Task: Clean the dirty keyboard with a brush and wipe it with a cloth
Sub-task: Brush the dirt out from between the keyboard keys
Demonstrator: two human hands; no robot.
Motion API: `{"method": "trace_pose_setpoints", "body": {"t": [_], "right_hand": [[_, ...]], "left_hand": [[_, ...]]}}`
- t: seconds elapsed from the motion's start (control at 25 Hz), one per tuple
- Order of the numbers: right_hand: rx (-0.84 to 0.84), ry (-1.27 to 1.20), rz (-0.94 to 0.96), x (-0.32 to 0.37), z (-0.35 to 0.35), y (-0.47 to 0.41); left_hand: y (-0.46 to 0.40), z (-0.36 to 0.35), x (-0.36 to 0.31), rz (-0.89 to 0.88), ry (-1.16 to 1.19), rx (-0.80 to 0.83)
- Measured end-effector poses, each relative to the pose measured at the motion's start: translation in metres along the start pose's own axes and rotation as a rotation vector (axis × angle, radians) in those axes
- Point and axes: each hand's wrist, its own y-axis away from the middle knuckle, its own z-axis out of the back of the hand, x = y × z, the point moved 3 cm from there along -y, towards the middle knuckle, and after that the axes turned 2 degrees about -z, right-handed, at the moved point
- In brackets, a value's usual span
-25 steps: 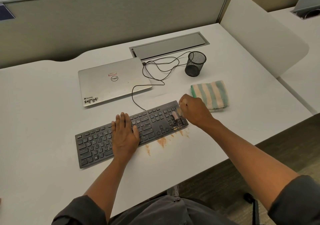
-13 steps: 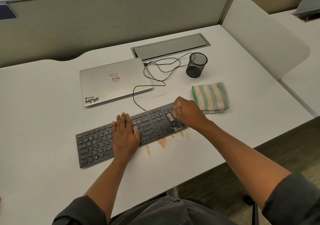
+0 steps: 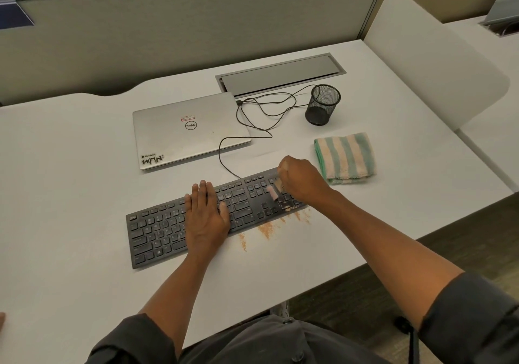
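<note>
A black keyboard [image 3: 157, 231] lies at a slant on the white desk. My left hand [image 3: 206, 213] lies flat on its middle keys, fingers straight. My right hand [image 3: 300, 181] grips a small pale brush [image 3: 273, 192] over the keyboard's right end, bristles on the number-pad keys. Orange-brown dust [image 3: 266, 229] is scattered on the desk just in front of the keyboard's right part, and some sits on its front right edge. A folded cloth [image 3: 345, 157] with green and cream stripes lies right of the keyboard, just beyond my right hand.
A shut silver laptop [image 3: 188, 129] lies behind the keyboard. The keyboard's black cable [image 3: 264, 111] loops toward a grey cable hatch [image 3: 280, 73]. A black mesh pen cup [image 3: 323, 104] stands behind the cloth. A white divider panel [image 3: 438, 57] rises at the desk's right edge.
My right hand with the brush has shifted left along the keyboard's right end, away from the cloth. My left hand has stayed flat on the keys.
</note>
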Motion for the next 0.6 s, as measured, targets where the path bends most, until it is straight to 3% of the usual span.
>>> {"method": "trace_pose_setpoints", "body": {"t": [0.12,0.32,0.52,0.6], "right_hand": [[0.104,0.122,-0.027,-0.002,0.004,0.000],[-0.038,0.021,0.038,0.001,0.008,0.002],[0.119,0.191,0.030,-0.005,0.007,0.005],[0.114,0.120,0.075,-0.005,0.011,0.008]], "left_hand": [[0.001,0.000,0.000,0.001,0.007,-0.002],[0.001,0.000,0.001,0.002,0.004,0.008],[0.001,0.001,0.001,0.002,0.006,0.002],[0.001,0.001,0.000,-0.002,0.002,-0.004]]}}
